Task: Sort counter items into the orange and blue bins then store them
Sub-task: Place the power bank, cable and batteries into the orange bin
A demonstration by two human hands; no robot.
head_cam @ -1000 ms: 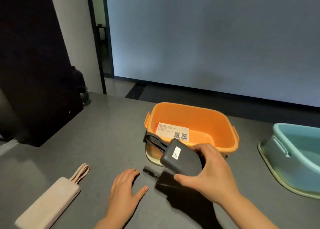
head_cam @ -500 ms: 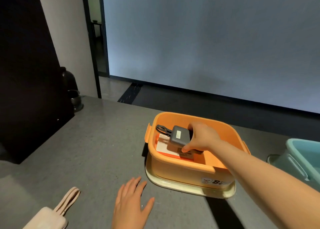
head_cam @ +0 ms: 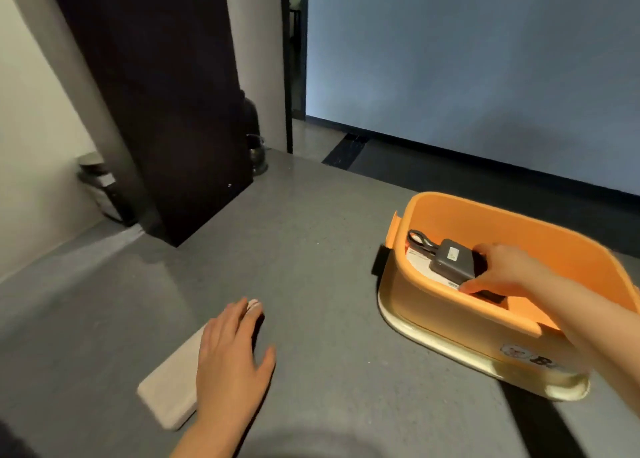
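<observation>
The right hand (head_cam: pixel 505 270) has its fingers (head_cam: pixel 472 288) pinching the dark grey power bank (head_cam: pixel 452 261), which sits low inside the orange bin (head_cam: pixel 450 305) on a white card (head_cam: pixel 420 266). The placing step appears nearly complete; release is next. The left hand (head_cam: pixel 230 357) rests, fingers spread, over the beige pouch (head_cam: pixel 169 385) on the desk (head_cam: pixel 311 249), probably the next pick.

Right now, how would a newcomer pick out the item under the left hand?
Start at the orange bin, then look left across the grey counter. The beige pouch lies flat there under the left hand, the only pale, soft-looking thing outside the bin.
</observation>
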